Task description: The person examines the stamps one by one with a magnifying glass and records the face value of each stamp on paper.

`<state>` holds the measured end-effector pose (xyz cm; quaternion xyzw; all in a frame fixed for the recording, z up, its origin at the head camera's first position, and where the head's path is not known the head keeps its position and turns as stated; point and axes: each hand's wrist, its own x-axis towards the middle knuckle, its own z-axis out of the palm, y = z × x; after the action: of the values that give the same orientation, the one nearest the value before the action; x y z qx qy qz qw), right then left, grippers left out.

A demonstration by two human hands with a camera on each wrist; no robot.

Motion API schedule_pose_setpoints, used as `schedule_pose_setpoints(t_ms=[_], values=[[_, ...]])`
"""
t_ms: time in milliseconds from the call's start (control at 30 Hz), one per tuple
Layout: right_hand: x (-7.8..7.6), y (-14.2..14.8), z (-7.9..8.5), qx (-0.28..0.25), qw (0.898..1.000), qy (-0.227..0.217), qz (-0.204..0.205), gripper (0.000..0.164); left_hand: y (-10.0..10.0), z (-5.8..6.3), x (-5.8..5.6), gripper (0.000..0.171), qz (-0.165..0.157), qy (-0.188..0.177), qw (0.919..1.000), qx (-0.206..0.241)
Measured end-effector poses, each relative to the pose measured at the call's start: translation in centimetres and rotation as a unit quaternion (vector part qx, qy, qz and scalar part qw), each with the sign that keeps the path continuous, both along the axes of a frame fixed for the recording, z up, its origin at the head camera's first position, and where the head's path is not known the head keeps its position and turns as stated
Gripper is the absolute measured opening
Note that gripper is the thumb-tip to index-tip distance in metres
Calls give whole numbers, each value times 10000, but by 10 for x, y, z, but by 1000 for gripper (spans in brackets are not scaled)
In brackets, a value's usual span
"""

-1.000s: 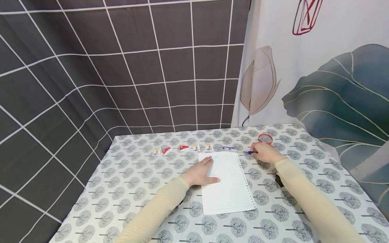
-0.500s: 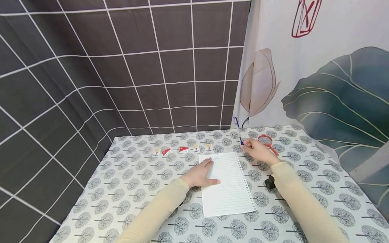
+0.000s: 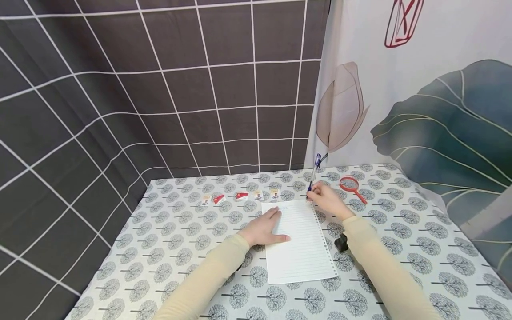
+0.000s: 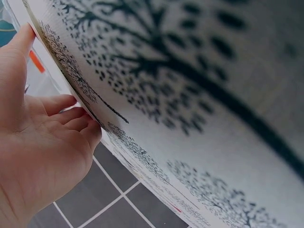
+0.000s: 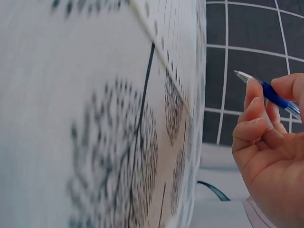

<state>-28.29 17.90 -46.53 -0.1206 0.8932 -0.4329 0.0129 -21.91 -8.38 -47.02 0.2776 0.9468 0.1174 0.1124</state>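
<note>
My left hand rests flat on a lined sheet of loose-leaf paper, over its left side, fingers straight and thumb spread. The sheet has punched holes down its right edge and a faint blue mark near the top. My right hand is at the sheet's top right corner and pinches a blue pen between thumb and fingers, the barrel slanting up. In the right wrist view the metal tip of the pen points out past the fingertips, and the other fingers curl in beneath.
A red magnifying glass lies to the right of my right hand. Several small cards, among them a red and white card, lie in a row beyond the sheet. A dark grid-patterned curtain hangs behind the tree-print tablecloth.
My right hand has picked the pen up from beside the magnifying glass, turned it upright and carried it left to the sheet's corner. The left hand has stayed in place.
</note>
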Motion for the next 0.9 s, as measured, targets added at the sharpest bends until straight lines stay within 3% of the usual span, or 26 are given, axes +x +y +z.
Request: schedule_pose_setpoints(t_ms=[133,367,700,900], values=[[2,-10,-1,-179,9996,-49,-214,22,-1,-1,0,98,6,-12,10000,31],[2,-25,-4,-591,9978,-245,-194,15,-1,-2,0,98,20,-17,10000,13],[5,-35,-2,-295,9989,-261,-259,17,1,0,0,98,43,-52,10000,60],[3,-36,-5,-92,9996,-262,-80,16,0,-2,-1,98,65,-72,9999,48]])
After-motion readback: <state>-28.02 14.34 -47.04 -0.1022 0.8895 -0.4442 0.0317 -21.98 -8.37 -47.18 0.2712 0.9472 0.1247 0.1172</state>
